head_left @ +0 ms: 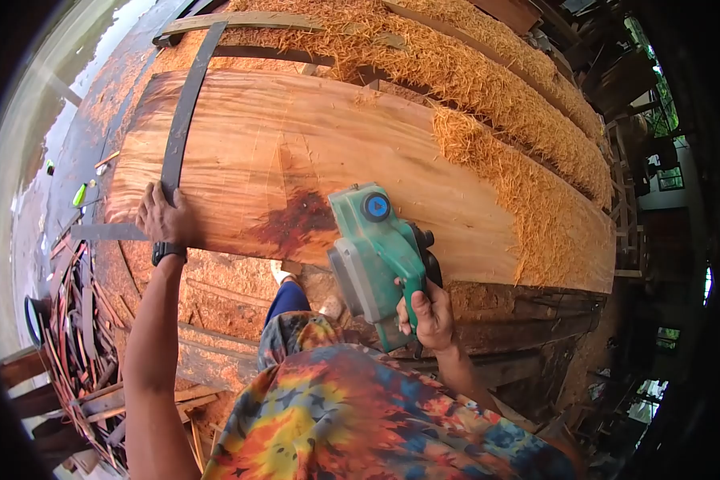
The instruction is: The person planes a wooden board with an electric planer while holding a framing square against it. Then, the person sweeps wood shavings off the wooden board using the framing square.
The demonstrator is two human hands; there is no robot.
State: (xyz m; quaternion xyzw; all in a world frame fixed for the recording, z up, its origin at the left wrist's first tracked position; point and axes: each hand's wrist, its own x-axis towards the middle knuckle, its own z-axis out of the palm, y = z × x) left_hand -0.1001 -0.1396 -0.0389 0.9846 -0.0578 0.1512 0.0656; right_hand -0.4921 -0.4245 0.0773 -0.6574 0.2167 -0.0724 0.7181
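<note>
My right hand [432,316] is closed around the rear handle of a green power planer [376,248], which has a blue round cap on its side. The planer rests over the near edge of a wide wooden plank [240,144]. Beside the tool, a dark red-brown stain marks the wood. At the plank's left part, my left hand [164,214], with a black watch on the wrist, is at the lower end of a dark flat metal square [186,120] lying across the board. What its fingers grip is partly hidden.
Orange shavings [504,192] cover the plank's right part and the boards [488,80] behind. Thin wood offcuts [80,336] are piled at the lower left. My foot [280,272] shows below the plank's near edge. Dark racks stand at the far right.
</note>
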